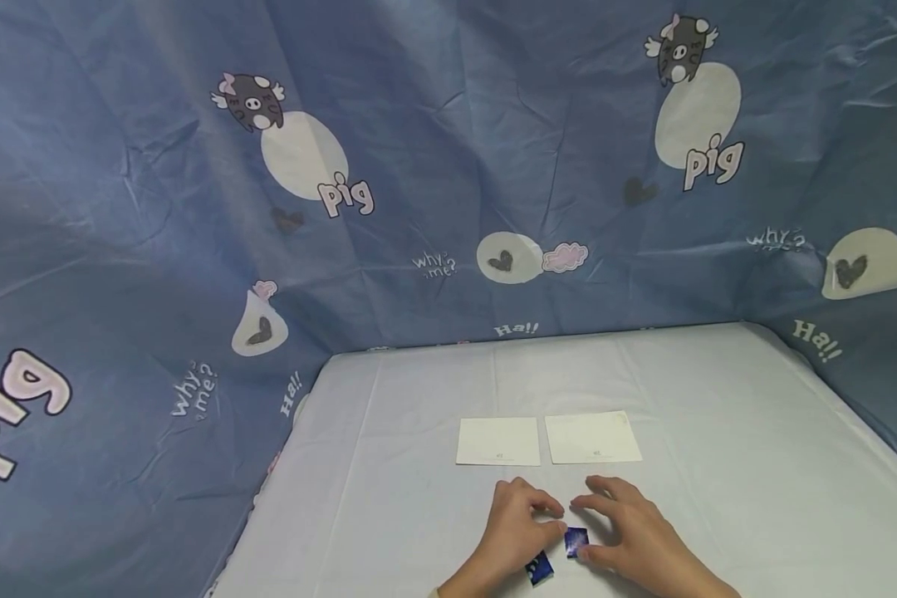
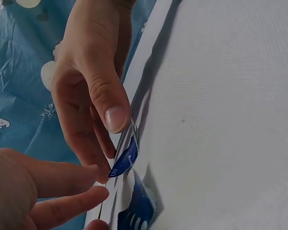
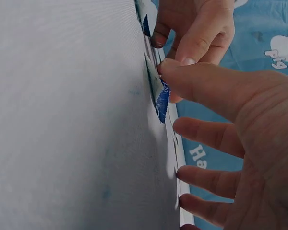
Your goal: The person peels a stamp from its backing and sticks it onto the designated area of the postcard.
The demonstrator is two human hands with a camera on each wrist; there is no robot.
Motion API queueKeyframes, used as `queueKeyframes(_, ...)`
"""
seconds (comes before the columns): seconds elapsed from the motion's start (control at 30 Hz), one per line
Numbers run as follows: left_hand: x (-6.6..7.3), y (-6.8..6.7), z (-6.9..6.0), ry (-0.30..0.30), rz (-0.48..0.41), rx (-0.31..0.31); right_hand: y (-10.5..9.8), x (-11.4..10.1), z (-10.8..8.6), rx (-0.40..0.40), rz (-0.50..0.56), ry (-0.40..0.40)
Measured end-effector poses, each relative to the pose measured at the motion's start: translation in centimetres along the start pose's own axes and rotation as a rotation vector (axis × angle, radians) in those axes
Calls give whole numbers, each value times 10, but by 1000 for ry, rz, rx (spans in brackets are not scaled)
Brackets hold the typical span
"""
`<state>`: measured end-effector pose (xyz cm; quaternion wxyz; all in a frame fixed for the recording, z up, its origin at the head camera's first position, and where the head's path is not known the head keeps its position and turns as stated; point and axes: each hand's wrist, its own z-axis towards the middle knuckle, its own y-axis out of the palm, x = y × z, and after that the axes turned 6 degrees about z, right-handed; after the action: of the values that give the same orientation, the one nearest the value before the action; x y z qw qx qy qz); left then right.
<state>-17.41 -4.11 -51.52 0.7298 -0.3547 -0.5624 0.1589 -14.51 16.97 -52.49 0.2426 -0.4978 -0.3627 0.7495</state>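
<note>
Two small blue packets lie on the white cloth in the head view: one [image 1: 577,542] between the hands, the other [image 1: 540,569] lower left, beside the left hand. My left hand [image 1: 514,525] has its thumb tip at the middle packet's upper left corner, its fingers bent loosely above. My right hand [image 1: 638,531] has fingers spread and its thumb on that packet's lower right corner. In the left wrist view this packet [image 2: 125,158] stands tilted near the right thumb, with the other packet [image 2: 139,206] below it. The right wrist view shows its blue edge [image 3: 163,101] lifted under the right thumb.
Two white cards, left [image 1: 498,441] and right [image 1: 593,438], lie side by side beyond the hands. White cloth [image 1: 389,498] covers the surface. A blue printed curtain [image 1: 419,149] hangs along the back and sides.
</note>
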Motion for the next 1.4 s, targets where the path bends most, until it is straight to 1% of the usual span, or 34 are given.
queueKeyframes(0.23,3,5,-1,-13,37,4,1,3,0,-14,-8,12)
queueKeyframes(0.37,4,9,-1,-24,52,-2,3,6,0,-8,-3,-9)
queueKeyframes(0.47,4,11,-2,-17,76,9,4,7,-1,-6,7,-19)
queueKeyframes(0.6,4,12,-3,-12,90,23,4,8,0,-14,28,-7)
queueKeyframes(0.77,4,12,-2,-16,66,20,4,8,1,-13,72,-8)
queueKeyframes(0.93,5,10,-1,-50,32,10,3,9,3,-16,97,-18)
queueKeyframes(1.0,5,9,-1,-63,17,6,3,9,4,-17,109,-24)
queueKeyframes(1.2,7,7,-1,-72,-23,-4,2,11,5,-17,161,-57)
queueKeyframes(1.3,6,7,0,-94,-54,-15,0,11,5,-36,205,-44)
queueKeyframes(1.4,6,6,0,-112,-95,-11,-3,10,8,-59,238,-29)
